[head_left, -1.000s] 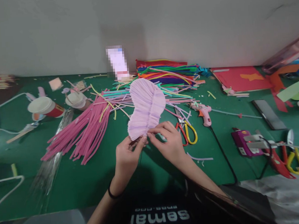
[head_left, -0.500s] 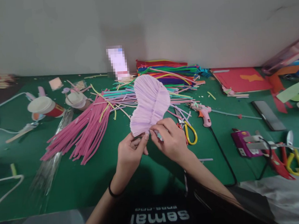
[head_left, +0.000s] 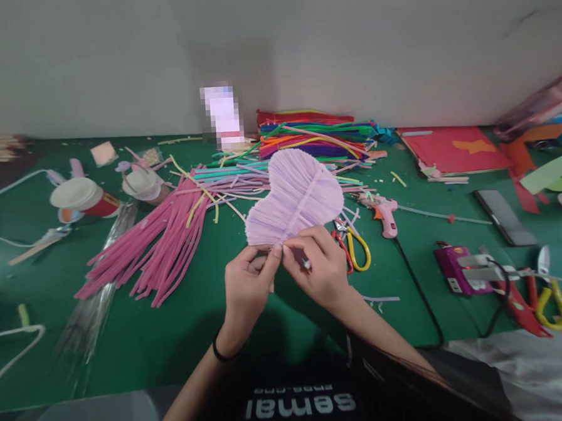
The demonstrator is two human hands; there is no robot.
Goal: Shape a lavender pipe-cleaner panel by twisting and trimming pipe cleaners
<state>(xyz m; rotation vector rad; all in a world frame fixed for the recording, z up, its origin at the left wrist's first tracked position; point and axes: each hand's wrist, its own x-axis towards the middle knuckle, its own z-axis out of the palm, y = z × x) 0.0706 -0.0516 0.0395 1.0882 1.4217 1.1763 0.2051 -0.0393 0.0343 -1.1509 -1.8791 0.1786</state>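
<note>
A lilac leaf-shaped piece made of many fuzzy pipe cleaners laid side by side is held up over the green table. My left hand pinches its lower edge with thumb and forefinger. My right hand pinches the same lower edge just to the right, fingers closed on the piece. Both hands sit close together in front of my chest.
A sheaf of pink pipe cleaners lies to the left, a multicoloured stack at the back. Scissors and a pink glue gun lie to the right, with a phone, red card and paper cups.
The lilac piece has turned clockwise and shifted right, its broad end now leaning further right. Both hands stayed pinched on its lower edge and rose slightly.
</note>
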